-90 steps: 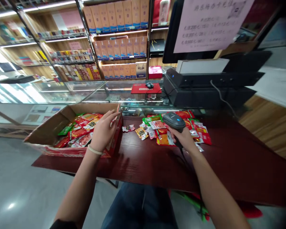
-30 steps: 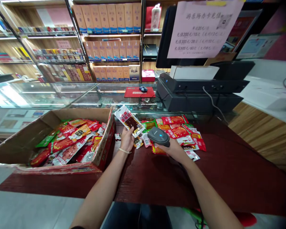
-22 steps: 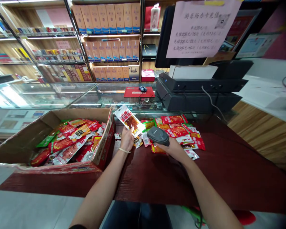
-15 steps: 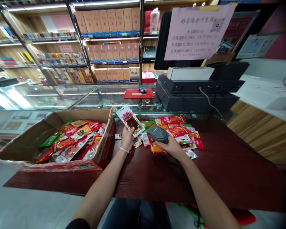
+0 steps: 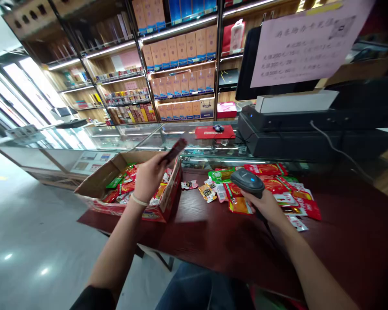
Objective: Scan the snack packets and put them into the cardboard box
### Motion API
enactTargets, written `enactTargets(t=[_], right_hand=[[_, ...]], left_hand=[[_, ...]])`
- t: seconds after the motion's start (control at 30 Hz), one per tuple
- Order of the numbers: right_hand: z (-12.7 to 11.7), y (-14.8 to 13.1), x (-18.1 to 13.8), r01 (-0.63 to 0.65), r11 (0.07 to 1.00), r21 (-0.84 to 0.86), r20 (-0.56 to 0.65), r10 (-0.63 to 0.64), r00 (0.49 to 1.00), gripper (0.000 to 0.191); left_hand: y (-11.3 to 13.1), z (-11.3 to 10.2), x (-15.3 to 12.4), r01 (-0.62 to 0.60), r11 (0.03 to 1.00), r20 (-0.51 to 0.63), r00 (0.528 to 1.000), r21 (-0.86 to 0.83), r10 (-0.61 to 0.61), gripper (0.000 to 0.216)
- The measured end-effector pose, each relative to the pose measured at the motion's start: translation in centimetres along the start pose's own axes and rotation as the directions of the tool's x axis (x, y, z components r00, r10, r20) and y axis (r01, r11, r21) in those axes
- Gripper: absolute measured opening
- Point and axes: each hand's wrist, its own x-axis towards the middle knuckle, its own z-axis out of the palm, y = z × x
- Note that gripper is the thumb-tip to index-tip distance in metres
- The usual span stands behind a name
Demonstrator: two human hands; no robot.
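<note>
The left hand (image 5: 148, 176) is raised over the cardboard box (image 5: 98, 181), fingers pinched on a blurred, flat snack packet (image 5: 173, 150). The right hand (image 5: 267, 204) grips a rounded black barcode scanner (image 5: 247, 181) above glossy foil packets (image 5: 278, 189) on the dark wood-grain bench (image 5: 220, 241).

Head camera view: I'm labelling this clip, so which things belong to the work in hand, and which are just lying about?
In the work:
left hand holding a snack packet over the cardboard box
right hand gripping the barcode scanner
loose packets on the red table

Lying about:
mouse on red mat
black register
pink notice
shelved boxes
</note>
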Motion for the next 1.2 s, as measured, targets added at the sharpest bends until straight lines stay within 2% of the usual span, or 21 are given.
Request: enactTargets(t=[0.07,0.13,0.23,0.3,0.4,0.57,0.63,0.7,0.77,0.87,0.93,1.0,1.07,1.13,1.2], right_hand=[[0.0,0.2,0.1,0.004,1.000,-0.018,0.000,-0.004,1.000,0.048],[0.1,0.5,0.1,0.005,1.000,-0.024,0.000,-0.005,1.000,0.047],[0.3,0.8,0.1,0.004,1.000,-0.011,-0.007,-0.004,1.000,0.047],[0.3,0.8,0.1,0.007,1.000,-0.021,-0.002,-0.007,1.000,0.048],[0.4,0.6,0.0,0.009,0.999,-0.037,0.021,-0.008,1.000,0.049],[0.4,0.0,-0.1,-0.006,1.000,0.029,0.004,0.006,1.000,0.044],[0.3,-0.2,-0.2,-0.004,0.999,0.048,-0.014,0.005,1.000,0.045],[0.3,-0.3,-0.2,-0.001,0.998,0.063,-0.022,0.002,1.000,0.046],[0.1,-0.4,-0.3,0.000,0.998,0.067,-0.019,0.002,1.000,0.046],[0.0,-0.4,-0.2,-0.006,0.998,0.068,-0.013,0.006,1.000,0.045],[-0.1,-0.2,-0.1,-0.018,0.997,0.080,-0.027,0.020,0.999,0.044],[-0.1,0.0,0.0,-0.038,0.994,0.099,-0.043,0.042,0.998,0.043],[-0.1,0.1,0.1,-0.052,0.992,0.111,-0.048,0.058,0.997,0.043],[-0.1,0.1,0.1,-0.053,0.992,0.115,-0.049,0.059,0.997,0.042],[0.0,0.1,0.1,-0.046,0.992,0.116,-0.051,0.052,0.997,0.041]], left_hand=[[-3.3,-1.3,0.1,0.069,0.975,-0.036,0.997,0.213,-0.063,0.036],[-6.4,-1.5,-0.1,0.096,0.941,0.038,0.993,0.324,-0.114,0.039],[-9.5,-0.3,-0.7,0.074,0.941,0.191,0.971,0.330,-0.143,0.042],[-9.9,0.6,-1.2,0.060,0.954,0.217,0.968,0.293,-0.128,0.041],[-8.0,1.4,-1.6,0.016,0.974,0.185,0.981,0.228,-0.059,0.037],[-0.9,2.9,-2.4,-0.147,0.988,0.151,0.979,0.037,0.140,0.034],[1.6,5.0,-2.8,-0.202,0.975,0.186,0.958,-0.096,0.217,0.032],[3.1,8.2,-3.1,-0.211,0.951,0.255,0.929,-0.228,0.267,0.030],[3.6,12.1,-3.2,-0.160,0.953,0.328,0.913,-0.257,0.242,0.027],[3.3,17.6,-3.6,-0.131,0.977,0.448,0.873,-0.170,0.195,0.022],[2.9,20.1,-4.3,-0.156,0.982,0.491,0.850,-0.107,0.188,0.033],[2.6,21.7,-5.4,-0.194,0.979,0.483,0.853,-0.058,0.197,0.057],[2.3,22.3,-6.4,-0.220,0.975,0.446,0.869,-0.038,0.214,0.072],[2.0,22.4,-7.0,-0.234,0.971,0.424,0.876,-0.046,0.231,0.072],[1.9,22.2,-7.1,-0.246,0.967,0.429,0.869,-0.061,0.248,0.062]])
